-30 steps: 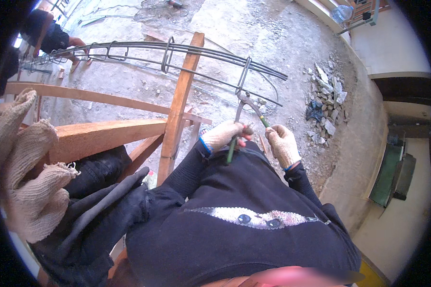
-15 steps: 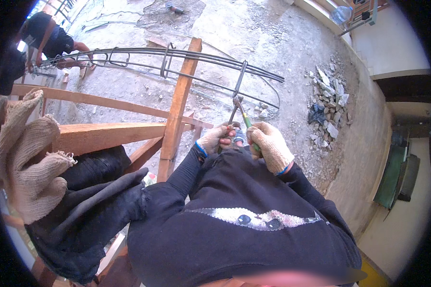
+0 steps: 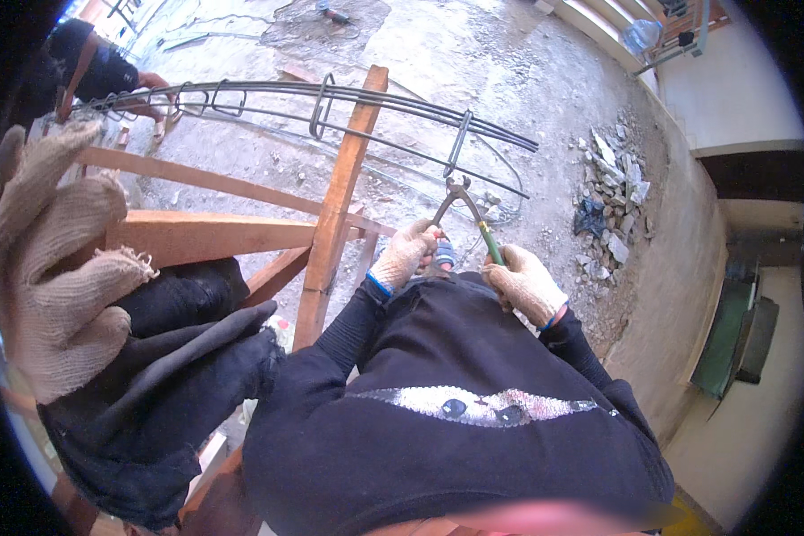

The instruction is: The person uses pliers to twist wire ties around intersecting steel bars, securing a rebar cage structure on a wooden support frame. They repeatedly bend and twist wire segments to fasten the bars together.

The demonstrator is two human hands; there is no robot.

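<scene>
Far left, a pale knit glove (image 3: 62,277) looms close to the lens; can't tell if a hand is in it. Behind it, upper left, a co-worker (image 3: 89,67) in dark clothes, one hand down near the far end of the cage (image 3: 277,87). Dark cloth (image 3: 152,393) bunched just below the glove. Next, a wood beam (image 3: 219,234) running rightward to an upright post (image 3: 339,214). Cage crosses the post near its top: long thin bars, stirrups spaced along them, free ends out to the right over the rough floor (image 3: 473,54). My left hand (image 3: 405,257), gloved, fingertips bare, is clamped on the left handle of the pincers (image 3: 456,190). Pincers sit at the foot of the last stirrup, by the lower bar, head up, handles spread; can't tell if the jaws bite anything. My right hand (image 3: 527,286), also gloved, is wrapped on the green right handle. Hands are apart, both just above my black shirt (image 3: 456,348). Right of that, a rubble heap (image 3: 612,192) with dark plastic in it, then a clear jug (image 3: 641,36) up top. Far right, a green panel (image 3: 722,330) near the wall.
</scene>
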